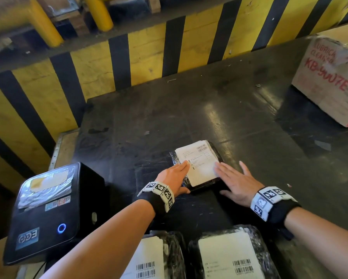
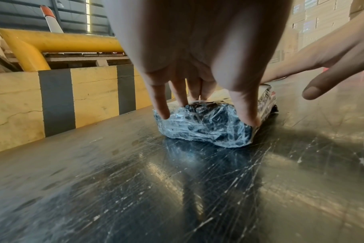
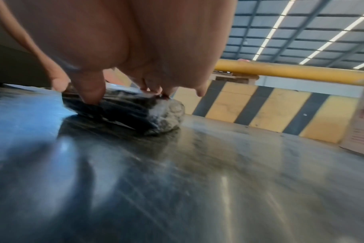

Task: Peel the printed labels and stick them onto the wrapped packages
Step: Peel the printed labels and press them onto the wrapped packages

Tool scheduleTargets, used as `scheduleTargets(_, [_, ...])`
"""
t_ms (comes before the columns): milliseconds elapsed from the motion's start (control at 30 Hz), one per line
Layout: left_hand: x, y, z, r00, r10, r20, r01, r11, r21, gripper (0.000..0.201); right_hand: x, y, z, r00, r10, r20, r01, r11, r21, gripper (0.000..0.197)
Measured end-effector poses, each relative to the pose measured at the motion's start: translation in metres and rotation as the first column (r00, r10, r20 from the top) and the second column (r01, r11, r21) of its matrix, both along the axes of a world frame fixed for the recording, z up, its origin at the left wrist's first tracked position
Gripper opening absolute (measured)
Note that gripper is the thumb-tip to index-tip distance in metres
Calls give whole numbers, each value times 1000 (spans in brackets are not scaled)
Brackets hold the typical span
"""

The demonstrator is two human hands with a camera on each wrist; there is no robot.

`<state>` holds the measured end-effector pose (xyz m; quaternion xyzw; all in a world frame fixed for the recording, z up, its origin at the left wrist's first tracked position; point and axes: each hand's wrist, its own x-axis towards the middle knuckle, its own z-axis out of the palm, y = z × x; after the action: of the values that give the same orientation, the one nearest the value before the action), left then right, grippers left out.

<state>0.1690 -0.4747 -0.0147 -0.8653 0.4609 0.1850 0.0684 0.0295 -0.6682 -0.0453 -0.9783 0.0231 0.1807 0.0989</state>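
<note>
A small black package wrapped in clear film (image 1: 215,152) (image 2: 202,126) (image 3: 135,113) lies on the dark table (image 1: 189,109), with a white printed label (image 1: 199,164) on its top. My left hand (image 1: 174,174) (image 2: 199,74) lies flat on the package's left side, fingers straight, fingertips on the label's left edge and thumb at the near edge. My right hand (image 1: 233,178) (image 3: 123,57) rests flat on the right side, fingers straight and spread, fingertips touching the label's right edge.
A black label printer (image 1: 48,208) stands at the near left. Two more wrapped packages with labels (image 1: 149,256) (image 1: 231,256) lie at the near edge. A cardboard box (image 1: 330,81) sits at the far right. A yellow-and-black striped barrier (image 1: 108,63) borders the table behind.
</note>
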Motion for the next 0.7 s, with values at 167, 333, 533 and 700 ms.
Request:
scheduleTargets(167, [-2, -1, 2, 1000, 2, 10, -2, 1000, 7, 91, -6, -7, 1, 992, -122, 29, 122, 992, -4, 76])
scheduleTargets(333, [-3, 0, 2, 1000, 9, -2, -9, 1000, 11, 91, 1, 9, 1, 999, 49, -3, -49, 999, 24, 79])
scheduleTargets(533, [-1, 1, 0, 1000, 17, -22, -17, 1000, 3, 90, 17, -13, 9, 999, -46, -17, 46, 999, -16, 77])
scheduleTargets(700, [-2, 2, 0, 1000, 16, -18, -16, 1000, -7, 90, 34, 20, 6, 996, 90, -23, -89, 996, 30, 80])
